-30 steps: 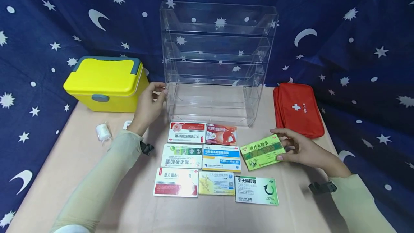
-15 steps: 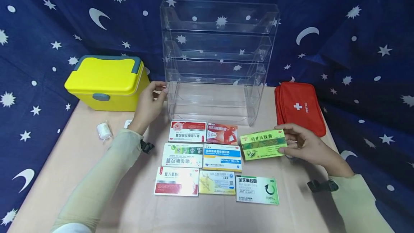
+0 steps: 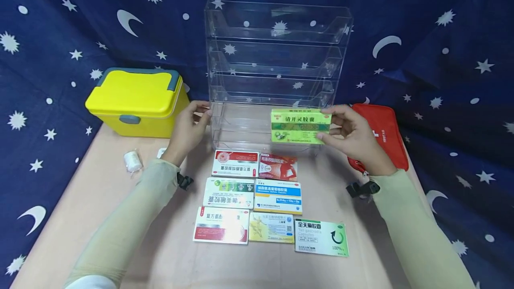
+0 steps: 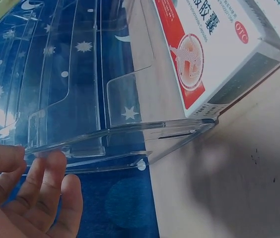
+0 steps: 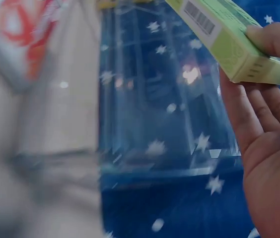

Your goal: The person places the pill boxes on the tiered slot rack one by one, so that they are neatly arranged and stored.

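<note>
R hand (image 3: 353, 139) pinches the green medicine box (image 3: 301, 126) by its right end, thumb on top, fingers under, label facing the camera, so the box is lifted level w/ the lowest tier of the clear acrylic rack (image 3: 277, 26). Box is off the counter (image 3: 100, 217), right in front of the rack's lower right part; can't tell if it touches the front lip. L hand (image 3: 186, 130) rests relaxed fingers on the rack's left edge, probably to steady it; wrist view shows the fingers (image 4: 43, 183) straight, only touching the plastic. Seven more boxes lie flat in rows near the rack, incl. the red-white box (image 3: 235, 163) at far left of the group. Yellow case (image 3: 136, 101) far left, red first-aid pouch (image 3: 381, 135) right, behind the R hand.

Vs 1 s ago: green box was low over the counter, tilted, right of the rows; now raised, moved far-left to the rack, level. L hand unchanged.
</note>
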`<state>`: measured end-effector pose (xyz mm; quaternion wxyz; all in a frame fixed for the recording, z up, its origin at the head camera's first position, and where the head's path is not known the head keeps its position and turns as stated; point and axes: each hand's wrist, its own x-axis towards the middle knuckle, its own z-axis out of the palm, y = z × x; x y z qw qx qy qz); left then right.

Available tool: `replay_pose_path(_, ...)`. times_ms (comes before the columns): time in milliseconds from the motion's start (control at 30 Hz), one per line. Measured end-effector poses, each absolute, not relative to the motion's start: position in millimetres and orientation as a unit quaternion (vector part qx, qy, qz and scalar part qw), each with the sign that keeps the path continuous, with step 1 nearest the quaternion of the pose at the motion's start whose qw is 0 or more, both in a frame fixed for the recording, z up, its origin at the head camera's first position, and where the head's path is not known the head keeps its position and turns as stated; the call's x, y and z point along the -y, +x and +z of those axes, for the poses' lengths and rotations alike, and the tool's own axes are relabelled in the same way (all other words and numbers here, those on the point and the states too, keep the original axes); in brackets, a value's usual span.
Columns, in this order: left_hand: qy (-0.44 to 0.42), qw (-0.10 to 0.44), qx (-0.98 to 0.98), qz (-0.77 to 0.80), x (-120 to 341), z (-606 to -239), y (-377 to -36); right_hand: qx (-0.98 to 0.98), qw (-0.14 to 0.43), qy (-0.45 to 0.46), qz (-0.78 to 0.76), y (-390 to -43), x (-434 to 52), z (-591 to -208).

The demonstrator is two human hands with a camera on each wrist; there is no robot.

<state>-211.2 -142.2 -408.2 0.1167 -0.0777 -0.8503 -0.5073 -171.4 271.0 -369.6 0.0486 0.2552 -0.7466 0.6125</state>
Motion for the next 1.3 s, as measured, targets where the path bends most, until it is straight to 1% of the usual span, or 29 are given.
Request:
replay_pose_path(200, -0.082, 0.118, 0.851, -0.505, 141.8, -410.3, -212.8, 0.711, 0.094, 0.302, 0.628, -216.9, -235.7, -339.0)
replay_pose_path(367, -0.083, 0.122, 0.851, -0.504, 144.9, -411.9, -214.3, 0.712, 0.099, 0.325, 0.615, -247.5, -210.4, -310.1)
replay_pose_path(533, -0.076, 0.121, 0.857, -0.496, 147.2, -411.1, -214.5, 0.708, 0.129, 0.342, 0.605, -271.3, -191.1, -281.6)
replay_pose_path(800, -0.068, 0.097, 0.855, -0.504, 149.2, -408.3, -215.1, 0.756, 0.165, 0.296, 0.559, -299.6, -169.8, -249.8)
replay_pose_path(1033, -0.093, 0.088, 0.854, -0.504, 153.2, -407.5, -218.0, 0.775, 0.195, 0.282, 0.531, -321.1, -162.9, -235.2)
replay_pose_path(1200, -0.117, 0.072, 0.849, -0.511, 159.1, -409.9, -217.5, 0.795, 0.187, 0.261, 0.514, -322.8, -152.7, -228.9)
replay_pose_path(1300, -0.138, 0.078, 0.844, -0.512, 161.3, -413.0, -217.6, 0.807, 0.18, 0.251, 0.503, -323.1, -148.3, -226.9)
